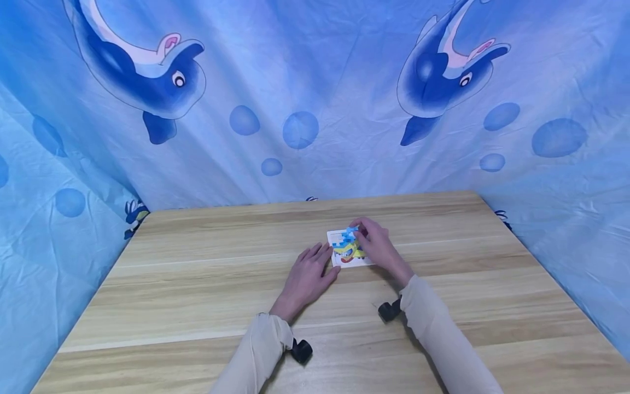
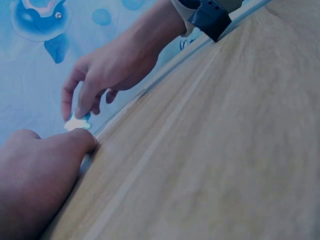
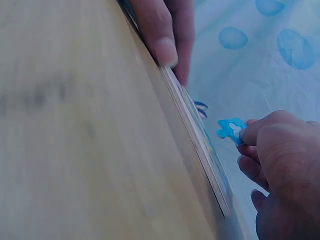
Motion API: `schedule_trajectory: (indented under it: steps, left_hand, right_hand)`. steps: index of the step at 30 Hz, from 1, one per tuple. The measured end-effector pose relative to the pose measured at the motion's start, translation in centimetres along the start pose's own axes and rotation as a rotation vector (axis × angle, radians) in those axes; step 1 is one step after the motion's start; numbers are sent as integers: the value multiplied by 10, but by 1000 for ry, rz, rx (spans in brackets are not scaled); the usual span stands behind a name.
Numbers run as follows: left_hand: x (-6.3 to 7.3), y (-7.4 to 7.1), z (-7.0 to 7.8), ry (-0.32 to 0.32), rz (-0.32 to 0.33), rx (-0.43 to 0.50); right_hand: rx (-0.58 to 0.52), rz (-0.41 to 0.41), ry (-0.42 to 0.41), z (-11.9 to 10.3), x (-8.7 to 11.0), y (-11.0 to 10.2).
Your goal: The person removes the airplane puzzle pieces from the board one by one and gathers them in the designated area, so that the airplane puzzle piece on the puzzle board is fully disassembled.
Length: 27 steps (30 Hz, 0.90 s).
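A small jigsaw puzzle in a white frame lies on the wooden table, its picture yellow, red and blue. My right hand pinches a blue and white puzzle piece between thumb and fingertips, held just above the board's upper part. In the right wrist view a gap shows between the piece and the board's edge. My left hand lies flat with fingers spread, its fingertips and thumb touching the frame's left side and lower left corner. Part of the picture is hidden behind the right hand.
The wooden table spreads around the puzzle on all sides. Behind it hangs a blue curtain with dolphins and bubbles. Each wrist wears a small black camera, one of them beside the right sleeve.
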<state>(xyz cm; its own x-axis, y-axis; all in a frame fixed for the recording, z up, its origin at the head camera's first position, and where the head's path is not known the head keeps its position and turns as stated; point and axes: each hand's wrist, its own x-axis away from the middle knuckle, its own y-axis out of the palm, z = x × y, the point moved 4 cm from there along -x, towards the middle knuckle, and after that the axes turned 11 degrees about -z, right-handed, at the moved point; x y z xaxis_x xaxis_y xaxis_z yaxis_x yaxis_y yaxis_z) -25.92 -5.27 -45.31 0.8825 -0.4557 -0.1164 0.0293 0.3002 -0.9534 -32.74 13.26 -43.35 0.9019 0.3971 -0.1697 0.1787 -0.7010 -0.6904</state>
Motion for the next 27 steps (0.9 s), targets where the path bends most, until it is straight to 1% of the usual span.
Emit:
schedule_trajectory:
  steps: [5,12,19,27]
  left_hand:
    - [0,-1,0,-5,-5,13]
    - [1,-1,-1,-4,-4,12]
    - [0,0,-1,-7,-4,13]
    - [0,0,-1,-11,-12,19]
  right_hand:
    - [6,32,17,12,9,-15]
    - [37,89,12,27,23,-36]
    - [40,73,71,38,31,-44]
    - [130,58,65,47,38,-53]
